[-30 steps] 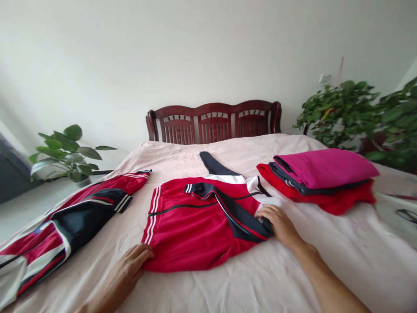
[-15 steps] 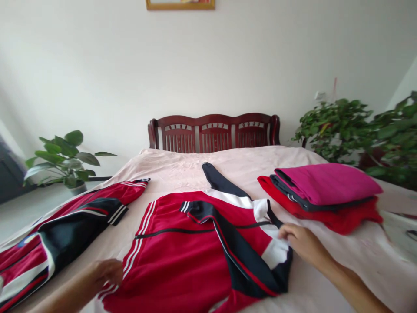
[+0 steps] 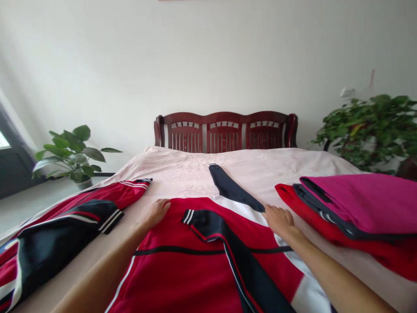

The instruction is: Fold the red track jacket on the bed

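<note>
At the left of the pale pink bed sheet [image 3: 182, 169] lies a spread red, black and white striped track jacket [image 3: 61, 221]. The left hand [image 3: 157, 212] reaches forward on a straight forearm, palm down, fingers flat and unclenched on the far left corner of the red sports jacket with black bands and white trim [image 3: 202, 261]. That jacket lies flat mid-bed, its long axis running away from the viewer, one dark sleeve pointing toward the wooden headboard [image 3: 224, 130]. The right hand [image 3: 279, 219] likewise presses flat, fingers loose, on its far right corner. Just right sits a folded magenta, black and red cloth stack [image 3: 358, 213].

hands 2 [image 3: 157, 212] | red jackets spread flat 2 [image 3: 195, 269] | folded garments stacked right 3 [image 3: 358, 204] | potted plants 2 [image 3: 70, 152] | bed 1 [image 3: 182, 167]
</note>
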A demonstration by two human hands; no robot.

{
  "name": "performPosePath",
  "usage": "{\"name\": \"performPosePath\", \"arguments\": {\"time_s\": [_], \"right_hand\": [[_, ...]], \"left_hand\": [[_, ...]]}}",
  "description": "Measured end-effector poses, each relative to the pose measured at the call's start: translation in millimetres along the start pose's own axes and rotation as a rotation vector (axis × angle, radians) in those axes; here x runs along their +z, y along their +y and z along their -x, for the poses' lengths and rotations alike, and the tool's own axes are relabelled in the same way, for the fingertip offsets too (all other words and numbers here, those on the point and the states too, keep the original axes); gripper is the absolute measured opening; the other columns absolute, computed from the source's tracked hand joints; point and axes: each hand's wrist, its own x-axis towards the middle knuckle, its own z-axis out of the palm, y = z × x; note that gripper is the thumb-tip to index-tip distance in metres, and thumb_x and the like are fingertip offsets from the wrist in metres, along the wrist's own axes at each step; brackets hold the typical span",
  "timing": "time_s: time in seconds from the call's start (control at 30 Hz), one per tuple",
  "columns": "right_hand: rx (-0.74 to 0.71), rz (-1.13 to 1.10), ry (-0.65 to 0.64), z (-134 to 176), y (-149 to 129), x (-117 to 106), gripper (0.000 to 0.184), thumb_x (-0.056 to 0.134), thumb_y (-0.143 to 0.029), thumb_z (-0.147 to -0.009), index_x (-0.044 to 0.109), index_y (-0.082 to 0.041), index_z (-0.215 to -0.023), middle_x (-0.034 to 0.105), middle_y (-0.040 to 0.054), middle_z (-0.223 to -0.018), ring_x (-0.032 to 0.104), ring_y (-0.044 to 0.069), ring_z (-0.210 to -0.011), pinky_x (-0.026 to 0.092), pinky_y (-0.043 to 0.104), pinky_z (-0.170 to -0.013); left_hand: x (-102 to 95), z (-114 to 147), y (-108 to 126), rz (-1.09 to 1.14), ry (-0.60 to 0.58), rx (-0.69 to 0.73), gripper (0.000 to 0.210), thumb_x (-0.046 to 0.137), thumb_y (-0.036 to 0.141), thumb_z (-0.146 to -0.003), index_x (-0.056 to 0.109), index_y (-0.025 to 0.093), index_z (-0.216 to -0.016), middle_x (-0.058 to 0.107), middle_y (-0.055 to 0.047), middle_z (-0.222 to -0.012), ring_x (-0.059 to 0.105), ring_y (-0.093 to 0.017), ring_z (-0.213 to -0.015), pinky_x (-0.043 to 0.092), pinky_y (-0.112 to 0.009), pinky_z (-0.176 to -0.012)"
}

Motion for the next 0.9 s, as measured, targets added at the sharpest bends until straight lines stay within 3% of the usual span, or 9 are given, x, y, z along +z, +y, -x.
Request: {"name": "performPosePath", "arguments": {"time_s": [0.13,0.23,0.4,0.53,0.63,0.7,0.77,0.83,0.9], "right_hand": [[0.066,0.018,-0.031,-7,20,18,0.035,0.036,-0.034,-0.102,0.060,-0.015,-0.117,0.075,0.0149,-0.096,0.071,0.030,-0.094,0.047,0.036,-0.071],[0.085,0.017,0.007,-11,30,27,0.034,0.037,-0.039,-0.102,0.061,-0.018,-0.115,0.075,0.0119,-0.097,0.072,0.028,-0.094,0.045,0.034,-0.066],[-0.005,0.079,0.101,-10,29,29,0.031,0.039,-0.031,-0.102,0.063,-0.016,-0.114,0.074,0.0134,-0.100,0.070,0.025,-0.095,0.045,0.032,-0.075],[-0.029,0.100,0.096,1,13,0,0.025,0.048,-0.015,-0.094,0.066,-0.013,-0.112,0.071,0.0166,-0.110,0.063,0.029,-0.109,0.043,0.038,-0.089],[-0.150,-0.085,0.152,40,-23,-44,0.035,0.047,-0.014,-0.094,0.060,-0.014,-0.126,0.066,0.0153,-0.124,0.058,0.027,-0.118,0.042,0.037,-0.097],[-0.368,-0.398,0.122,86,-61,-73,0.032,0.042,-0.017,-0.097,0.062,-0.019,-0.122,0.068,0.0097,-0.122,0.061,0.020,-0.115,0.043,0.030,-0.097],[-0.645,-0.603,-0.005,141,-103,-89,0.027,0.042,-0.028,-0.101,0.063,-0.028,-0.117,0.071,0.0013,-0.114,0.066,0.015,-0.104,0.047,0.026,-0.091],[-0.850,-0.557,-0.005,192,-143,-84,0.020,0.056,-0.040,-0.094,0.065,-0.029,-0.108,0.072,0.0001,-0.106,0.067,0.019,-0.097,0.051,0.030,-0.084],[-0.973,-0.406,0.130,228,-177,-58,0.036,0.070,-0.057,-0.079,0.064,-0.023,-0.090,0.072,0.0031,-0.090,0.068,0.024,-0.082,0.052,0.032,-0.066]], "left_hand": [[37.8,-1,0,-0.084,0.004,-0.001,0.051,0.044,0.043,-0.094,0.054,0.024,-0.141,0.049,-0.010,-0.152,0.037,-0.035,-0.143,0.023,-0.054,-0.118],[45.9,0,-3,-0.119,0.035,-0.008,0.054,0.041,0.045,-0.096,0.049,0.023,-0.146,0.047,-0.010,-0.153,0.036,-0.037,-0.143,0.020,-0.058,-0.118],[33.7,5,2,-0.105,0.111,-0.028,0.051,0.044,0.035,-0.095,0.053,0.016,-0.142,0.048,-0.018,-0.150,0.041,-0.035,-0.141,0.028,-0.053,-0.117],[14.1,25,2,-0.035,0.163,0.006,0.049,0.036,0.023,-0.095,0.053,0.015,-0.140,0.052,-0.014,-0.147,0.050,-0.025,-0.134,0.037,-0.038,-0.114],[3.3,46,0,0.021,0.110,0.125,0.044,0.036,0.022,-0.095,0.062,0.021,-0.130,0.064,-0.007,-0.133,0.059,-0.020,-0.124,0.043,-0.034,-0.110],[0.4,59,1,0.050,0.037,0.216,0.041,0.036,0.026,-0.096,0.066,0.024,-0.124,0.069,-0.004,-0.127,0.062,-0.019,-0.118,0.046,-0.033,-0.107],[1.0,68,5,0.058,-0.034,0.287,0.040,0.036,0.031,-0.098,0.068,0.025,-0.121,0.069,-0.003,-0.127,0.061,-0.019,-0.120,0.044,-0.032,-0.108],[4.1,72,10,0.044,-0.091,0.324,0.038,0.037,0.033,-0.099,0.069,0.027,-0.120,0.068,-0.002,-0.130,0.056,-0.020,-0.127,0.040,-0.035,-0.112],[8.4,73,14,0.014,-0.126,0.319,0.037,0.039,0.035,-0.099,0.068,0.030,-0.121,0.066,-0.002,-0.134,0.049,-0.022,-0.134,0.035,-0.041,-0.115]]}}
